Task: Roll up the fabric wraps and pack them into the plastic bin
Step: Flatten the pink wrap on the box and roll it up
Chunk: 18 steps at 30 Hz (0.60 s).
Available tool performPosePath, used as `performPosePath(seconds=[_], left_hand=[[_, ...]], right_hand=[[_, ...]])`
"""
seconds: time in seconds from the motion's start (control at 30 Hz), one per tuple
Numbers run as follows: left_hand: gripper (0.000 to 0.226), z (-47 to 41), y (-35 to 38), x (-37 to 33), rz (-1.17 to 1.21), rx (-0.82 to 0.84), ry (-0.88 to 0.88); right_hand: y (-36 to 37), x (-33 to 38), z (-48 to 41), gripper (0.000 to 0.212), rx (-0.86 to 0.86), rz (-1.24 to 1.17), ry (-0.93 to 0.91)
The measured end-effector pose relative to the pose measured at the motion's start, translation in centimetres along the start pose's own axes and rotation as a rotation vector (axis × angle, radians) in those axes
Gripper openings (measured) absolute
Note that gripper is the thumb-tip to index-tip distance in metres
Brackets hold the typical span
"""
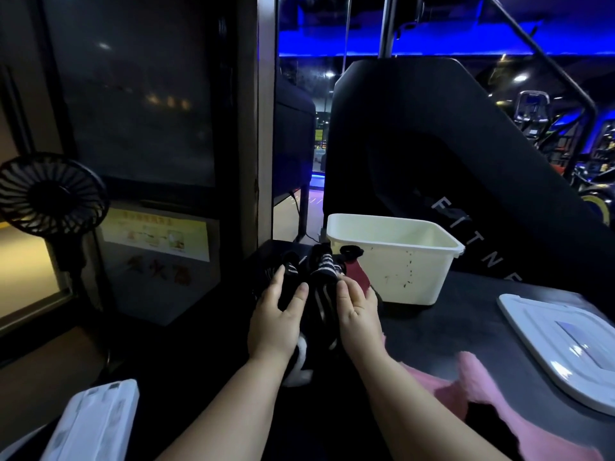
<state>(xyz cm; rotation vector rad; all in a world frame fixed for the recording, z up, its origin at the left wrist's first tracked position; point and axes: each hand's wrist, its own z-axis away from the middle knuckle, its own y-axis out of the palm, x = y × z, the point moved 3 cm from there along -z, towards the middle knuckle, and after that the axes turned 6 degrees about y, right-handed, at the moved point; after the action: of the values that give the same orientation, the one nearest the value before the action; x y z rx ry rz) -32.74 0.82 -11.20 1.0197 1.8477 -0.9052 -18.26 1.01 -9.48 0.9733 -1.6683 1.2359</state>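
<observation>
The left hand (278, 316) is laid on the black striped wraps (322, 263) at mid-counter, its grip spread. The right hand's (358, 316) grip cannot be told. Rolling is judged in hand. A tight roll is next required, then transfer to the plastic bin (411, 277), far right.

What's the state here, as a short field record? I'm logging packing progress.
wraps: black, white-striped, heaped on the table beside the bin
left hand: flat on the wraps
right hand: on the wraps, fingers curled, hold unclear
bin: white, open, no wraps visible inside
lid: off, lying on the table at right
</observation>
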Motion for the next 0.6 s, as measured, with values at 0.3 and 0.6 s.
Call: performPosePath(seconds=[0.3, 0.6], left_hand=[[0.056, -0.5, 0.2, 1.5, -0.214, 0.055, -0.073], [0.064, 2.3, -0.5, -1.2, -0.484, 0.11, -0.165]], right_hand=[[-0.4, -0.3, -0.5, 0.038, 0.082, 0.179, 0.155], [-3.5, 0.1, 1.3, 0.049, 0.043, 0.347, 0.149]])
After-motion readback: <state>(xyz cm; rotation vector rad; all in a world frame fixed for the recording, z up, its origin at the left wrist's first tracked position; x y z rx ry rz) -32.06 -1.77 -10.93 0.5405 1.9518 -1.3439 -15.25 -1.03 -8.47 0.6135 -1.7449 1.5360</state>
